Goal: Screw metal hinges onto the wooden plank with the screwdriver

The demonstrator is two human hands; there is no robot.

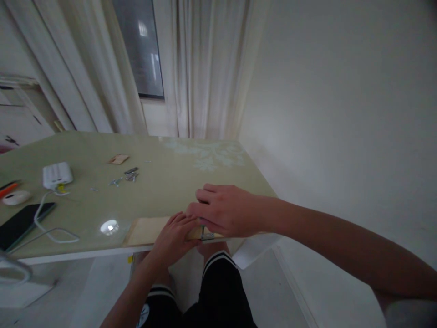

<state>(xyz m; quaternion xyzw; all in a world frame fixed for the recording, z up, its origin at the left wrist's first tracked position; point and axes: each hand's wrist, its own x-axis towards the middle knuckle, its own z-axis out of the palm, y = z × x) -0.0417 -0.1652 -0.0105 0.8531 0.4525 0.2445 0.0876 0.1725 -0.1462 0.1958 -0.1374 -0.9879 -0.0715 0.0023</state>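
Note:
A pale wooden board lies along the front edge of the table. Across it rests my left hand, its fingers over the top and the thumb by the front edge, holding the board. A small metal hinge sits at the board's front edge, just right of that thumb. Over the hinge, my right hand has its fingers curled and pinched downward. A thin dark bit shows under these fingers, too small and covered to name. My right hand and forearm hide part of the board's right side.
On the green-topped table lie small screws, metal hinges and a small wooden piece. Further left are a white charger with a cable, a phone and a white round case. A wall borders the right side.

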